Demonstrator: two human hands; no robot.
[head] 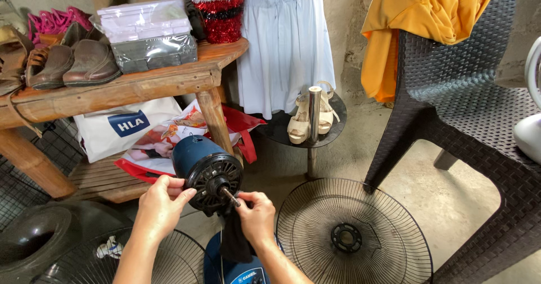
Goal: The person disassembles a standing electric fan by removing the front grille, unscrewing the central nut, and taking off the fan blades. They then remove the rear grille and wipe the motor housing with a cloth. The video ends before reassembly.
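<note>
A dark blue fan motor housing with a black ribbed front stands on its blue stand just below me. My left hand grips the left rim of the black front. My right hand is closed on a dark cloth and pinches at the metal shaft that sticks out of the motor's centre. The rest of the cloth hangs down below this hand.
A black wire fan guard lies on the concrete floor to the right, another guard at lower left. A woven dark chair stands right, a wooden table with shoes and boxes left, bags beneath it.
</note>
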